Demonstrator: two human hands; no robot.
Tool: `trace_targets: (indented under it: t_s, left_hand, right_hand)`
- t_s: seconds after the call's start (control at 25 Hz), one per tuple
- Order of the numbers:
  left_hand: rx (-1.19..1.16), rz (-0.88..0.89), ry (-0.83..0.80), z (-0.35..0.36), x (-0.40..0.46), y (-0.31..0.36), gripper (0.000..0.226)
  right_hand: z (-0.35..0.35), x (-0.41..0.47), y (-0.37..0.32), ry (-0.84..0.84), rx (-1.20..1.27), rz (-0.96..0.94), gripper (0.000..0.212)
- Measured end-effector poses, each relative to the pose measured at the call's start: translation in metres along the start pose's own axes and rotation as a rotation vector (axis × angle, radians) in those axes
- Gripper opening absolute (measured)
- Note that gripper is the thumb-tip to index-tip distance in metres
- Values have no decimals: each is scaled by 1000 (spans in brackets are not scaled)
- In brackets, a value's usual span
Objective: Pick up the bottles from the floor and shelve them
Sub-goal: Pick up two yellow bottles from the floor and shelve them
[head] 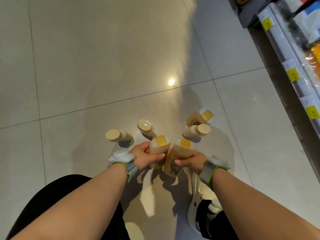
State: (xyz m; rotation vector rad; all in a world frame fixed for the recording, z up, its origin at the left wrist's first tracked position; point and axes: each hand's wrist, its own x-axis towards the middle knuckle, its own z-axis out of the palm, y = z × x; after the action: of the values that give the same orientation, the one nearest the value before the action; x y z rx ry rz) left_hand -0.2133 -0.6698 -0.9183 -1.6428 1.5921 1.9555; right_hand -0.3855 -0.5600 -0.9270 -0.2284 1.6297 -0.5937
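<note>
Six amber bottles (pixel 173 154) w/ tan caps.

Six amber bottles (pixel 198 116) on floor, two gripped by fingers (pixel 161 155).

A single head-worn view looks steeply down and forward, close above both hands (pixel 166 158) low in frame; tiled floor (pixel 103 66) stretches beyond them, and a shelf (pixel 294 54) edge runs to their right.

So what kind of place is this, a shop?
Most likely a shop aisle: a shelf of wrapped goods carries yellow price tags on its edge, and matching bottles stand on a tiled floor.
</note>
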Motion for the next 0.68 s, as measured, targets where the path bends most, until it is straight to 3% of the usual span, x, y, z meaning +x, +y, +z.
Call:
trace_targets:
  t_s: [0.16, 0.32, 0.4, 0.68]
  left_hand:
    - [-97, -54, -37, -6, -6, 16, 35]
    - [-393, -127, -98, -4, -18, 29, 39]
    - [-469, -161, -117, -2, -17, 30, 43]
    - [-432, -156, -179, 4, -26, 47, 42]
  right_hand:
    - [-2, -18, -11, -104, 147, 21, 56]
    - [-2, -40, -31, -145, 259, 24, 36]
    - [-1, -46, -37, -140, 288, 32, 39]
    - [-7, -56, -52, -38, 170, 44, 29]
